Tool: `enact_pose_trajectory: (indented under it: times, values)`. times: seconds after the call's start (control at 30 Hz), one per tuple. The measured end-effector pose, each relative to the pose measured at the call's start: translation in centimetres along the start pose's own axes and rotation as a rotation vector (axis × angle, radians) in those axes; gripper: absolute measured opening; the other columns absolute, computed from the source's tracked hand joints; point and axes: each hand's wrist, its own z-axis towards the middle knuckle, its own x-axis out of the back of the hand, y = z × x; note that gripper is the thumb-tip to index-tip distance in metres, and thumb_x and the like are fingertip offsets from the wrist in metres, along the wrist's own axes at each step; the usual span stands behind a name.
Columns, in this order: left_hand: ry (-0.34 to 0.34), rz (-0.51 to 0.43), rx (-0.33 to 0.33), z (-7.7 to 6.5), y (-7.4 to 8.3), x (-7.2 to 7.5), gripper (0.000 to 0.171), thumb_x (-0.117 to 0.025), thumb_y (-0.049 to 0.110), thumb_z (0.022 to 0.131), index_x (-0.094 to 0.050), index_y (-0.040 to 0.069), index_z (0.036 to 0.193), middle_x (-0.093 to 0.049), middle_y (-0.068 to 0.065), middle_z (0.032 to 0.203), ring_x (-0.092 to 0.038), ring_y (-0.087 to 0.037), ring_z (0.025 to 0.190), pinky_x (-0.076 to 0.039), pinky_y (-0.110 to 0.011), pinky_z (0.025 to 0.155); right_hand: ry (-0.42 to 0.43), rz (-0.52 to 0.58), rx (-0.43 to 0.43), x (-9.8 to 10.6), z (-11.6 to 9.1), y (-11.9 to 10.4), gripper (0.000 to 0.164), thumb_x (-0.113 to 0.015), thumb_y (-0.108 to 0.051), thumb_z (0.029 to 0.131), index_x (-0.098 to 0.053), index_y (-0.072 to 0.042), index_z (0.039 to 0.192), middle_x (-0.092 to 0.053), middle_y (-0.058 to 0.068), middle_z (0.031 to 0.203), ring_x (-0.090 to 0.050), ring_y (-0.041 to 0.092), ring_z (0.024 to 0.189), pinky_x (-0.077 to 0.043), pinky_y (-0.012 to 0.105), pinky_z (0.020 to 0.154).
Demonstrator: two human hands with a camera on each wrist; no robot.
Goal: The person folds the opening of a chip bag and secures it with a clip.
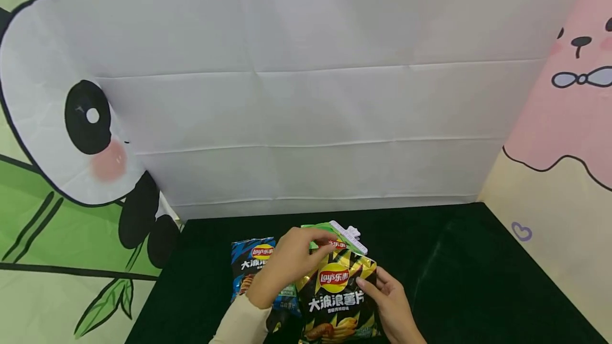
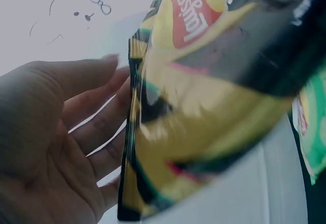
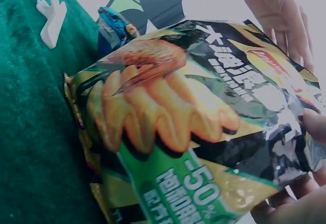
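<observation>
A black and gold bag of potato chips [image 1: 334, 307] stands upright in front of me. My right hand [image 1: 393, 301] grips its right side, thumb on the front and fingers behind. My left hand [image 1: 291, 256] is at the bag's top left, its fingers loosely bent over the top edge. In the left wrist view, the thumb and fingers of that hand are beside the sealed edge, with no pinch on it visible. Behind stands a green chip bag [image 1: 313, 225], partly hidden, with a white bag clip [image 1: 349, 238] along its top.
A blue chip bag [image 1: 252, 259] lies to the left, partly covered by my left arm. In the right wrist view a white clip [image 3: 53, 25] lies on the dark green cloth [image 1: 454, 280]. Printed fabric walls [image 1: 311, 110] surround the table at the back and sides.
</observation>
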Motion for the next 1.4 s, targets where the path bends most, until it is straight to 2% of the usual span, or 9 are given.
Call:
enact_pose_trajectory:
  times: [0.1, 0.23, 0.5, 0.77, 0.93, 1.07, 1.23, 1.33, 1.4]
  values:
    - [-0.063, 0.009, 0.000, 0.5, 0.5, -0.2, 0.020, -0.068, 0.033, 0.096, -0.076, 0.027, 0.114, -0.077, 0.010, 0.105, -0.068, -0.006, 0.093, -0.056, -0.026, 0.079, 0.045, -0.019, 0.016, -0.3, 0.1, -0.2, 0.048, -0.073, -0.026, 0.093, -0.058, -0.004, 0.133, -0.072, 0.010, 0.122, -0.069, 0.016, 0.106, -0.056, 0.032, 0.091]
    - [-0.101, 0.024, -0.006, 0.7, 0.7, -1.0, 0.021, -0.071, 0.034, 0.094, -0.077, 0.026, 0.113, -0.077, 0.010, 0.110, -0.068, -0.009, 0.104, -0.056, -0.030, 0.086, 0.086, -0.057, 0.045, -0.3, -0.1, -0.4, 0.040, -0.073, -0.022, 0.093, -0.062, -0.001, 0.125, -0.074, 0.009, 0.115, -0.069, 0.012, 0.101, -0.054, 0.028, 0.088]
    - [-0.043, 0.036, 0.001, 0.3, 0.5, -1.1, 0.014, -0.072, 0.032, 0.093, -0.079, 0.027, 0.104, -0.078, 0.011, 0.105, -0.067, -0.011, 0.105, -0.056, -0.032, 0.085, 0.114, -0.078, 0.055, -0.4, 0.1, -1.0, 0.035, -0.073, -0.028, 0.093, -0.066, -0.001, 0.114, -0.075, 0.005, 0.104, -0.068, 0.012, 0.095, -0.055, 0.027, 0.084]
    - [-0.019, -0.047, 0.005, -0.1, 0.0, -1.1, 0.012, -0.070, 0.027, 0.094, -0.080, 0.028, 0.102, -0.078, 0.008, 0.105, -0.064, -0.002, 0.085, -0.048, -0.020, 0.068, 0.156, -0.086, 0.051, 0.8, 0.1, -0.9, 0.025, -0.069, -0.012, 0.095, -0.071, -0.001, 0.116, -0.078, -0.003, 0.103, -0.070, 0.007, 0.096, -0.055, 0.024, 0.084]
    - [-0.029, -0.072, -0.011, -0.3, -0.4, -0.6, 0.017, -0.066, 0.027, 0.098, -0.079, 0.031, 0.108, -0.077, 0.007, 0.110, -0.066, -0.003, 0.088, -0.050, -0.019, 0.072, 0.138, -0.078, 0.080, 0.8, 0.2, -0.9, 0.027, -0.065, -0.007, 0.096, -0.071, -0.004, 0.122, -0.077, -0.001, 0.114, -0.069, 0.005, 0.104, -0.054, 0.023, 0.090]
    - [-0.039, -0.079, -0.002, -0.5, -0.9, 0.0, 0.021, -0.064, 0.019, 0.099, -0.079, 0.031, 0.107, -0.077, 0.005, 0.111, -0.059, -0.005, 0.073, -0.044, -0.019, 0.061, 0.095, -0.045, 0.096, 0.7, 0.2, -1.0, 0.028, -0.061, -0.004, 0.097, -0.070, -0.003, 0.124, -0.076, -0.003, 0.117, -0.068, 0.005, 0.108, -0.053, 0.023, 0.093]
    - [-0.055, -0.104, 0.004, -0.6, -1.1, 0.2, 0.024, -0.061, 0.015, 0.101, -0.079, 0.030, 0.106, -0.076, 0.001, 0.108, -0.039, -0.005, 0.047, -0.035, -0.019, 0.048, 0.094, -0.004, 0.119, 1.0, 0.2, -1.0, 0.022, -0.059, -0.002, 0.096, -0.073, 0.004, 0.112, -0.078, -0.003, 0.108, -0.069, 0.009, 0.106, -0.054, 0.026, 0.092]
    - [-0.058, -0.106, 0.013, -0.8, -1.0, 0.0, 0.025, -0.056, 0.018, 0.103, -0.078, 0.029, 0.107, -0.074, -0.001, 0.113, -0.036, -0.006, 0.044, -0.035, -0.019, 0.046, 0.096, 0.016, 0.119, 1.4, 0.0, -0.8, 0.021, -0.058, -0.002, 0.095, -0.074, 0.005, 0.106, -0.078, -0.003, 0.105, -0.070, 0.009, 0.105, -0.054, 0.025, 0.093]
    - [-0.059, -0.099, 0.023, -0.9, -0.8, -0.3, 0.025, -0.055, 0.021, 0.103, -0.078, 0.031, 0.107, -0.073, -0.001, 0.116, -0.044, -0.005, 0.050, -0.039, -0.018, 0.048, 0.092, 0.033, 0.112, 1.7, -0.2, -0.7, 0.022, -0.057, -0.002, 0.095, -0.073, 0.006, 0.107, -0.078, -0.004, 0.104, -0.069, 0.009, 0.106, -0.053, 0.025, 0.093]
